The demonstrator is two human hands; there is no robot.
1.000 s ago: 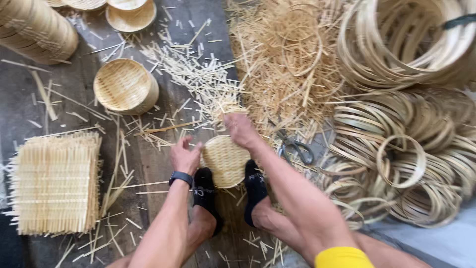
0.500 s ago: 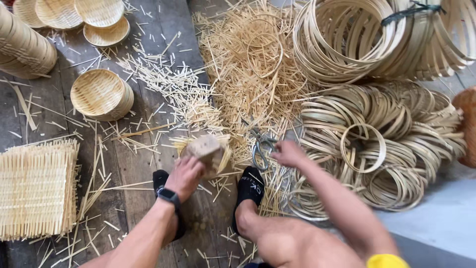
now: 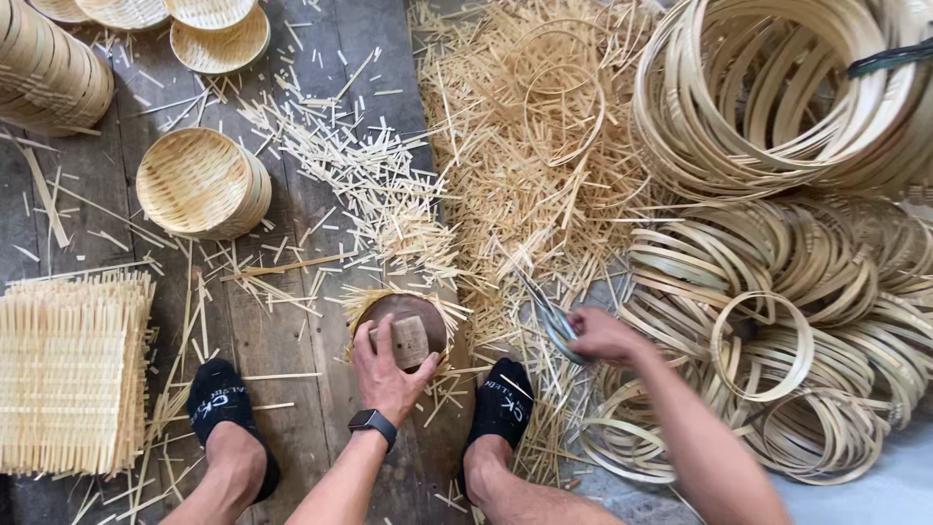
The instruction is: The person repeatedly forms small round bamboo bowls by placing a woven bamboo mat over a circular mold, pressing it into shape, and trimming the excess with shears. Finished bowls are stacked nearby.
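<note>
Left hand (image 3: 389, 374) clenched on a wooden block (image 3: 410, 342), pressing it into a basket mould (image 3: 403, 326) on the floor between the feet. Right hand (image 3: 603, 335), fingers closing on scissors (image 3: 554, 321) to the right. Judged step: trimming the protruding strips; blades must reach the rim.

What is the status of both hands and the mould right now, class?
Left hand grips wooden block on the round mould. Right hand on scissors. Bamboo offcuts litter the floor around.

head cam | worn, looks steeply down | close over plank floor (image 3: 292, 340)
</note>
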